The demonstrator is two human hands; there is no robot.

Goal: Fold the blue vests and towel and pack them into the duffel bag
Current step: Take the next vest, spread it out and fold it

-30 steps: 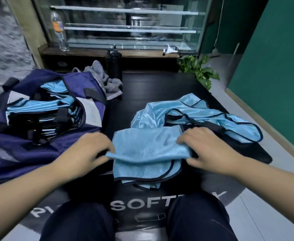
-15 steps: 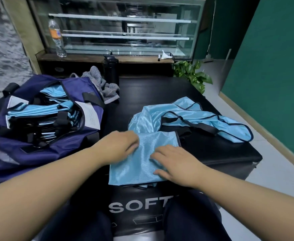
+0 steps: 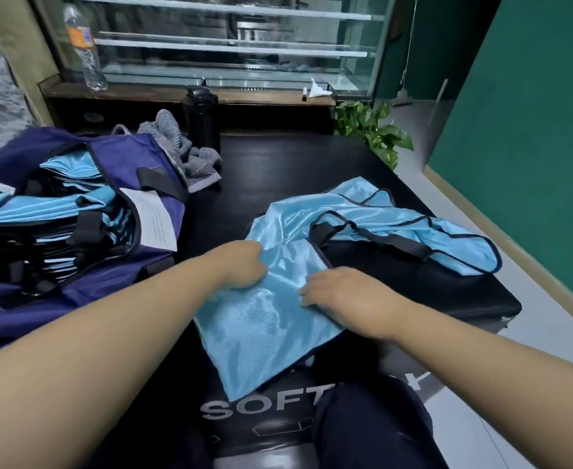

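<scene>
**Folded vest under both hands, bag open at the left**

While the folded blue vest [image 3: 261,319] lies on the near edge of the black tabletop [image 3: 288,164], both hands rest on it. The left hand [image 3: 241,265] sits at its far left corner, fingers curled into the cloth; whether that grip actually pinches the fabric cannot be told. The right hand [image 3: 342,292] lies flat on the right side, fingers straight and pressing down, its grip wide and holding nothing. Just beyond, touching the folded piece, an unfolded blue vest [image 3: 380,218] with black trim lies spread toward the right edge. At the left stands the navy duffel bag [image 3: 116,265], open, with folded blue vests [image 3: 58,204] stacked inside. Behind the bag lies a crumpled grey striped towel [image 3: 190,157], and beside it a black bottle [image 3: 201,116] stands upright.
</scene>
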